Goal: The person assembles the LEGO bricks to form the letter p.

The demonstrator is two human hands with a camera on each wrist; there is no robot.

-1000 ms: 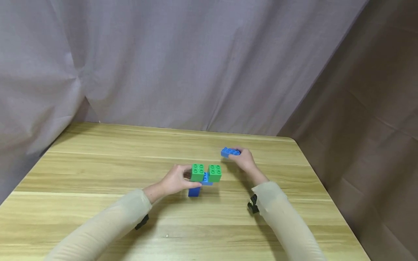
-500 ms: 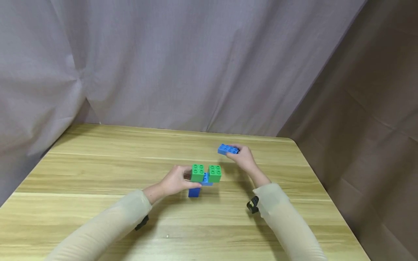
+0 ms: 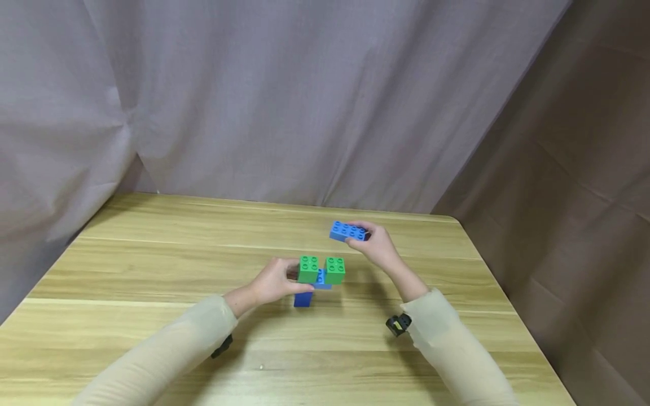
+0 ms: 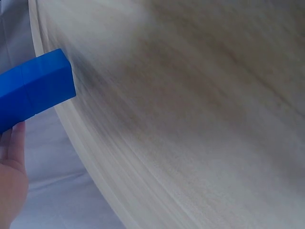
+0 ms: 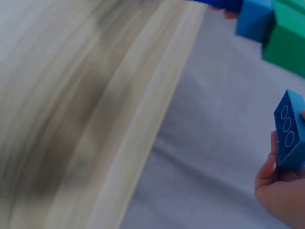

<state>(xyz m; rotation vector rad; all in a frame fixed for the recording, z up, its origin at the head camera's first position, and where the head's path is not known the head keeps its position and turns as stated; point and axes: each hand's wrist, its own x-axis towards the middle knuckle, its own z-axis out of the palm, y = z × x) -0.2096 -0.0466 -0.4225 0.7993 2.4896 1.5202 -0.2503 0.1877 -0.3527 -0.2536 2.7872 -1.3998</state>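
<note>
My left hand (image 3: 271, 280) grips a small build of toy building bricks, thumb in front and fingers behind. On its top stand two green bricks (image 3: 335, 271) side by side with a gap between them. Under them runs a lighter blue brick (image 3: 321, 279), and a dark blue column (image 3: 302, 299) reaches down below it. In the left wrist view that blue column (image 4: 43, 86) juts out past the fingers. Behind and right of the build, my right hand (image 3: 380, 247) pinches a loose blue brick (image 3: 347, 232), studs up. Its hollow underside shows in the right wrist view.
A wood-grain table (image 3: 152, 248) lies under both hands. Grey curtain (image 3: 254, 101) hangs along its back edge and a darker brown one (image 3: 569, 169) along the right. Dark wrist devices (image 3: 398, 325) sit below the sleeves.
My right hand has lifted the loose blue brick slightly away and to the left, bringing it nearer above the build. The left hand and its build have stayed in place.
</note>
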